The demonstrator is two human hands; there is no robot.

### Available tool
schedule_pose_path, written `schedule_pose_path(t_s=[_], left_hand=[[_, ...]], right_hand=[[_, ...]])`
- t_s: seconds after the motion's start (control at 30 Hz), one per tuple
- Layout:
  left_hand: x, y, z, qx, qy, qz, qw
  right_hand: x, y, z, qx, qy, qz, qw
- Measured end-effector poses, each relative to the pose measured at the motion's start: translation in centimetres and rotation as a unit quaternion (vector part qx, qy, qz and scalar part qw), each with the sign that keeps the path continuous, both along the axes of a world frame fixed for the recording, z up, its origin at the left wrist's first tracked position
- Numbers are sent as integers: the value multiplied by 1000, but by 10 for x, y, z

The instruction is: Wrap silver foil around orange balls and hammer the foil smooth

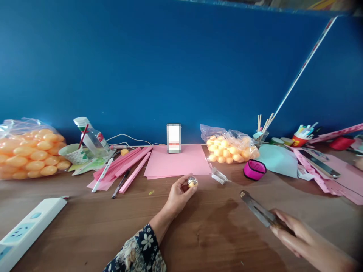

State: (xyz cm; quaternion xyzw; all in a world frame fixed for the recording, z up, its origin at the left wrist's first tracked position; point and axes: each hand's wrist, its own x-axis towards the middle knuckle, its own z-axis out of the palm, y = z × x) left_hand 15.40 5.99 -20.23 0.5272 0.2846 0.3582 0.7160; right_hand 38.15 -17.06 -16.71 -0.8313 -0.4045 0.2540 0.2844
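Near the middle of the table, my left hand [180, 192] has its fingers curled round a small shiny silver-gold ball [192, 181]. My right hand [297, 234], at the lower right, grips the brown handle of a metal tool [256, 208] with a slot along its middle. The tool's far end points up and left, towards the ball, and stays apart from it. I cannot make out exactly what kind of tool it is. Just behind the ball lie pink paper sheets [176, 162], and a small clear packet [219, 176] sits to its right.
Bags of orange balls [34, 151] stand at far left and back right. A phone [173, 138] leans upright against the blue wall. Pink strips [121, 164], pens and a paper cup [72, 153] lie left; a power strip [31, 226] is nearer. A magenta band [255, 169] stands right.
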Motion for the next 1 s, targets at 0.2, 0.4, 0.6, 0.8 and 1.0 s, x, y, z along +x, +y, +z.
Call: schedule_pose_path(t_s=[0.2,0.4,0.6,0.8,1.0], left_hand=[[0,0,-6,83,38,-7,996],[0,0,-7,74,36,-12,997],[-1,1,-8,119,58,-12,991],[0,-1,-8,128,38,-31,990],[-1,-2,-5,112,36,-44,992]], right_hand=[[-73,24,19,33,321,-12,947],[-95,50,30,69,267,37,960],[-97,64,42,63,228,92,967],[-100,76,31,60,223,99,968],[-98,79,31,88,239,100,962]])
